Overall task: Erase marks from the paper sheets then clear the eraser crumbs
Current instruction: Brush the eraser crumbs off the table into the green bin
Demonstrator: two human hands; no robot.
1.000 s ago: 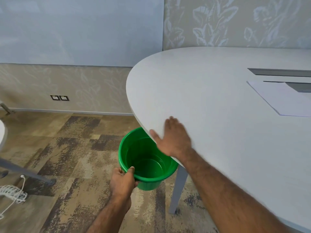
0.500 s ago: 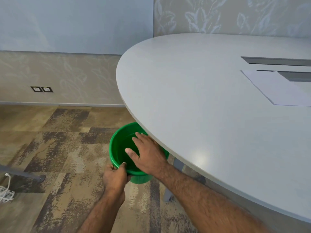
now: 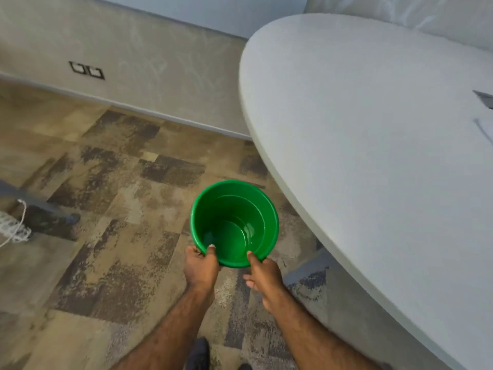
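Both hands hold one green bucket (image 3: 234,222) in the head view, the only view given. The left hand (image 3: 200,268) is curled around the near-left part of the rim, thumb hooked over the edge into the bucket and the other fingers wrapped under the outside wall. The right hand (image 3: 264,273) meets the near-right part of the rim with its thumb laid over the edge; its remaining fingers are loosely bent below the bucket, and whether they press against the wall cannot be told, as they are blurred.

The bucket stands upright with its mouth facing the camera, held above the patterned carpet (image 3: 106,236), just off the curved left edge of the white tabletop (image 3: 373,156) and lower than it. Inside, the stepped green walls and glossy bottom show only bright reflections; any eraser crumbs there are too small to make out.

A corner of a paper sheet (image 3: 484,130) lies at the far right edge of the tabletop, well apart from the bucket, with a dark slot (image 3: 484,98) just beyond it. A double wall socket (image 3: 86,70) sits low on the wall at the left. A dark shoe (image 3: 197,353) shows at the bottom edge between the forearms.
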